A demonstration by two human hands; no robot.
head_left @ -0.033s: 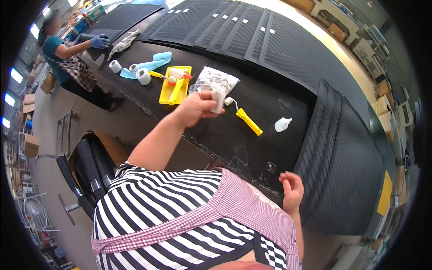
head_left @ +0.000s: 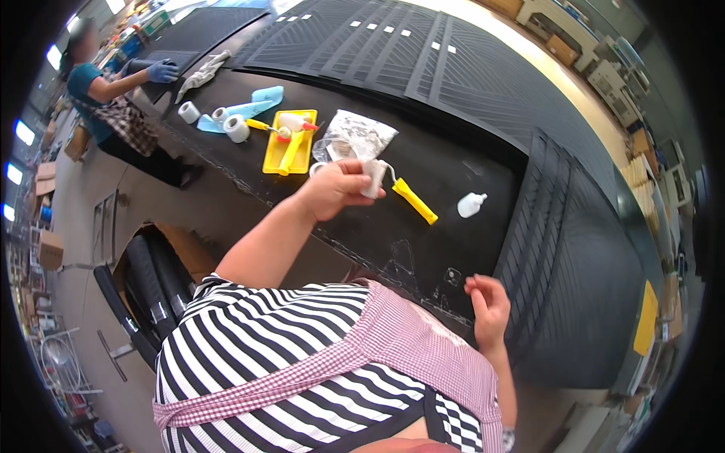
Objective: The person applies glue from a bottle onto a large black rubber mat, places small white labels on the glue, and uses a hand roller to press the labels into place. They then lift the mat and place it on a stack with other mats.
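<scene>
My left hand (head_left: 340, 187) reaches over the black table, thumb and fingers pinched on a small white piece (head_left: 371, 180), roughly rectangular; its exact kind I cannot make out. Just beyond that hand lies a clear plastic bag (head_left: 362, 134) with white and dark contents. Right beside the white piece is a small paint roller (head_left: 414, 201) with a yellow handle, its head partly hidden. My right hand (head_left: 491, 306) hovers by the table's near edge, fingers loosely bent and apart, with nothing visible in them. A white squeeze bottle (head_left: 471, 204) stands or lies farther right.
Left on the table are a yellow tray (head_left: 269, 155) with rollers, white rolls (head_left: 236, 129), blue film (head_left: 257, 108) and a whitish glove or cloth (head_left: 204, 76). Black grooved panels (head_left: 347, 45) lie beyond and right. Black rolls (head_left: 147, 264) stand in a carton. A co-worker (head_left: 98, 90) stands far left.
My left hand with the white piece has moved slightly right and nearer to me, now overlapping the roller's head. My right hand has risen a little. The view has shifted slightly.
</scene>
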